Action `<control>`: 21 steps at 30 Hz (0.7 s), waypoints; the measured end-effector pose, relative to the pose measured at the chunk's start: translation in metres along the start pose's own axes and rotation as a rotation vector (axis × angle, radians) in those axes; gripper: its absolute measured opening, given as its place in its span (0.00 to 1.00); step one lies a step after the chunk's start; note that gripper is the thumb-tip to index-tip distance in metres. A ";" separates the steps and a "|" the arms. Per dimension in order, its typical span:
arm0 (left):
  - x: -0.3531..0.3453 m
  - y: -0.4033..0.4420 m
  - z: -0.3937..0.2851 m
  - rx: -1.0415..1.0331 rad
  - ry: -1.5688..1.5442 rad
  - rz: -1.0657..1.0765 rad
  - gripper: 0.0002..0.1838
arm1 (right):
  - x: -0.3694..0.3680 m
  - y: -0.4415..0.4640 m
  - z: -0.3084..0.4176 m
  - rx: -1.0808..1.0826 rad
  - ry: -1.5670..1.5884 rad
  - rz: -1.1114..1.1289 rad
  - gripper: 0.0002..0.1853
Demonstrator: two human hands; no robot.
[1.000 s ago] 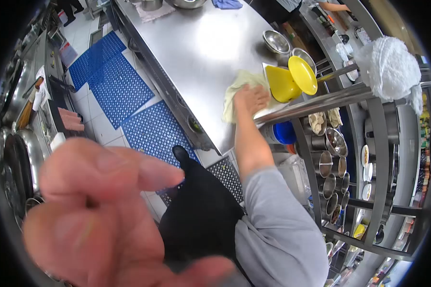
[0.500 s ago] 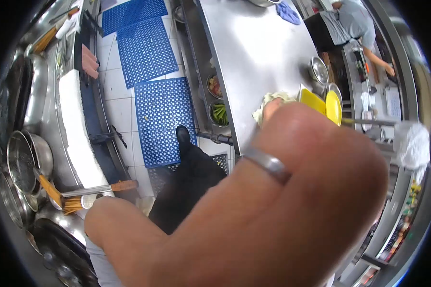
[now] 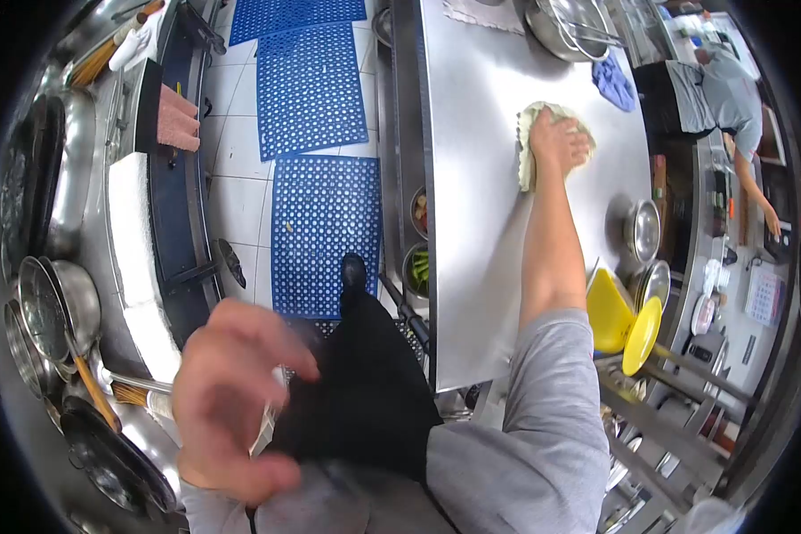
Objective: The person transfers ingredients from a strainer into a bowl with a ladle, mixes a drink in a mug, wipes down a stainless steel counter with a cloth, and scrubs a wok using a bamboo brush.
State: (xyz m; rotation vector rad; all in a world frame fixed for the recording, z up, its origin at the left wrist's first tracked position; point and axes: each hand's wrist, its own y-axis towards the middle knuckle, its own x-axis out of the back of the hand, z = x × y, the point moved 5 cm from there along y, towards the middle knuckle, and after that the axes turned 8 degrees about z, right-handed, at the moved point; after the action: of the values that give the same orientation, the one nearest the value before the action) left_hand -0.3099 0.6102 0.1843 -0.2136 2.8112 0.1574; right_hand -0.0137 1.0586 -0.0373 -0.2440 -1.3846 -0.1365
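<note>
My right hand [image 3: 561, 142] lies on a pale, crumpled cloth [image 3: 527, 173], fingers over it, pressing it against the steel counter [image 3: 472, 294]. That arm reaches straight forward along the counter. My left hand [image 3: 231, 396] hangs in the air close to my body, left of the counter. It is blurred; its fingers are curved and apart from the thumb, with nothing visible between them. A large metal bowl [image 3: 556, 36] stands beyond the cloth, and a blue cloth [image 3: 614, 84] lies to its right.
Metal bowls [image 3: 643, 231] and yellow plastic pieces [image 3: 607, 311] line the counter's right edge. A co-worker [image 3: 730, 89] stands beyond it. Blue perforated mats [image 3: 325, 227] cover the aisle floor. Pans and pots [image 3: 71, 294] sit on the left-hand station. Food bowls [image 3: 416, 267] are under the counter.
My right hand has moved with the pale cloth farther forward along the counter, the arm straightening. My left hand has come into view at lower left. The view has shifted.
</note>
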 end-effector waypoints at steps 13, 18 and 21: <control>-0.003 -0.104 0.125 0.448 -0.039 0.049 0.19 | -0.014 -0.207 0.073 0.960 -0.040 -0.030 0.51; 0.000 -0.212 0.161 0.515 0.025 0.037 0.18 | 0.012 -0.331 -0.040 0.992 0.092 -0.086 0.30; 0.006 -0.287 0.189 0.553 0.062 -0.042 0.16 | 0.022 -0.401 -0.097 0.934 0.080 -0.089 0.15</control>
State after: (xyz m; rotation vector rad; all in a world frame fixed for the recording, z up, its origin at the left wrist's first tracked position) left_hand -0.2116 0.3522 -0.0199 -0.1457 2.7774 -0.6369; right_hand -0.0124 0.6477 0.0050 0.5941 -1.2466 0.4227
